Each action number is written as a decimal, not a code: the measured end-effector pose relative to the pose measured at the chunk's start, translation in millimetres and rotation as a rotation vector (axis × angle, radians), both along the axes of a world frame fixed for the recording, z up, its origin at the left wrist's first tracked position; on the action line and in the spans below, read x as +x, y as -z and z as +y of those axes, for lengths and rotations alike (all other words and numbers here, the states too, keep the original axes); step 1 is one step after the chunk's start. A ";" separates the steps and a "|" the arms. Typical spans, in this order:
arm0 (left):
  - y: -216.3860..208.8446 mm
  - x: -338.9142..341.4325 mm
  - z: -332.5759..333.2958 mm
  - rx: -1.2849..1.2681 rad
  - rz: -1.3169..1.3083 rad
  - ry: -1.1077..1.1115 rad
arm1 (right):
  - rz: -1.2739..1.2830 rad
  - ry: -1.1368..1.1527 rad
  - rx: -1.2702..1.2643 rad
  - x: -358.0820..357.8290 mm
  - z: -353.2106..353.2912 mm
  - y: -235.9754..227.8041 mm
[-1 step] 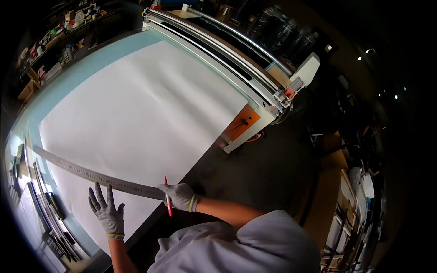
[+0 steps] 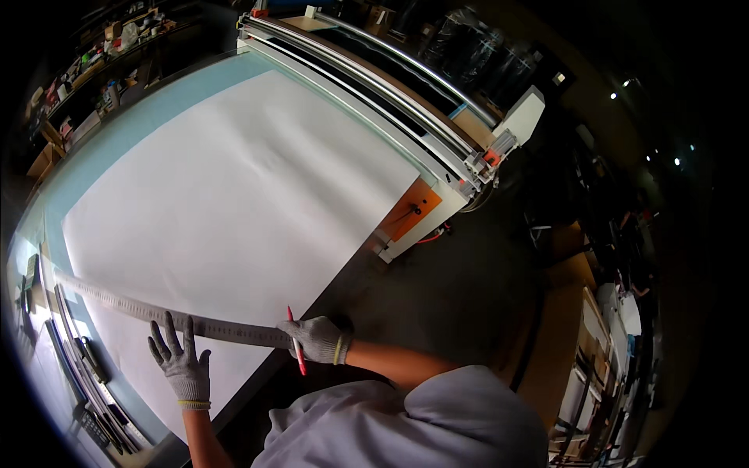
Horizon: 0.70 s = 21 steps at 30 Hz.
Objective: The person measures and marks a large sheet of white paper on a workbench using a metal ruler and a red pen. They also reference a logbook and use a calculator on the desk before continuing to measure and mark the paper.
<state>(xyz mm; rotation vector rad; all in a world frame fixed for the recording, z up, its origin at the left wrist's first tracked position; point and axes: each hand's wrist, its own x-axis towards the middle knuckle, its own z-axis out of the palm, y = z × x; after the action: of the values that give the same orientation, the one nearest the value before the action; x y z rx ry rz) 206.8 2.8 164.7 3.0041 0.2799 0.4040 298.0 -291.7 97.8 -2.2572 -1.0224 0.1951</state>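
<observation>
My right hand point(image 2: 321, 340), in a grey knit glove, grips the near right end of a long metal ruler point(image 2: 234, 331). A slim red-and-white pen point(image 2: 296, 347) is also held in that hand, slanting upright across the fingers. The ruler lies across a large white sheet point(image 2: 211, 210), its far end reaching past the sheet's left edge. My left hand point(image 2: 181, 361), gloved alike, rests with fingers spread flat over the sheet. Its fingertips meet the ruler's edge near the middle; how hard they press I cannot tell.
Under the sheet is a pale blue-green table point(image 2: 168, 109). A roller machine frame point(image 2: 374, 109) spans its far side. Several rulers and a cutter knife point(image 2: 95, 360) lie at the left edge. Boards and scraps point(image 2: 589, 351) stand at the right; a cluttered shelf point(image 2: 86, 78) is far left.
The ruler has shifted right with my right hand, and its left end has swung nearer to me. My left hand has barely moved.
</observation>
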 end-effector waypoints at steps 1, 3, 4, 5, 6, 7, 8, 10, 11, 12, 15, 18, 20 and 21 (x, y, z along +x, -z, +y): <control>-1.0 17.3 -8.4 0.039 0.054 0.038 | -0.058 -0.026 -0.033 10.6 -31.4 -1.6; 7.7 49.5 -11.3 0.176 -0.033 0.149 | -0.174 -0.082 -0.089 34.5 -86.9 -2.8; 19.7 57.9 3.1 0.090 0.082 0.214 | -0.251 -0.079 -0.087 54.4 -110.0 -6.3; 32.1 62.2 7.7 0.006 0.199 0.276 | -0.327 -0.077 -0.084 80.8 -131.3 -8.5; 40.5 66.5 -9.7 -0.002 0.190 0.256 | -0.356 -0.052 -0.114 112.4 -149.5 -3.2; 48.2 75.1 -30.5 -0.013 0.178 0.239 | -0.336 -0.031 -0.123 148.1 -167.6 3.3; 51.2 90.9 -53.7 -0.021 0.169 0.221 | -0.324 0.048 -0.089 184.3 -184.2 16.2; 47.0 125.4 -122.1 -0.089 0.175 0.229 | -0.326 0.193 -0.019 257.1 -213.1 29.1; 55.5 141.2 -151.1 -0.113 0.208 0.224 | -0.388 0.248 0.019 287.7 -230.6 45.3; 64.9 158.3 -177.2 -0.139 0.194 0.212 | -0.239 0.312 0.048 312.2 -241.8 53.5; 97.6 209.2 -232.8 -0.219 0.232 0.133 | -0.208 0.435 -0.032 367.6 -271.3 75.9; 127.3 241.3 -257.4 -0.273 0.312 0.087 | -0.150 0.527 -0.097 397.8 -297.8 98.3; 129.9 258.8 -273.8 -0.246 0.286 0.084 | -0.160 0.557 -0.058 410.7 -318.2 113.2; 130.6 264.4 -279.7 -0.231 0.272 0.084 | -0.163 0.551 -0.026 417.3 -327.6 124.7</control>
<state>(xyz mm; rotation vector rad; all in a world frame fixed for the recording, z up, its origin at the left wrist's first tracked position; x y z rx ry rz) 471.3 -276.9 34.1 2.8245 0.2038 -0.0451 715.4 -619.3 -26.9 -2.5124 -0.4407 -0.2145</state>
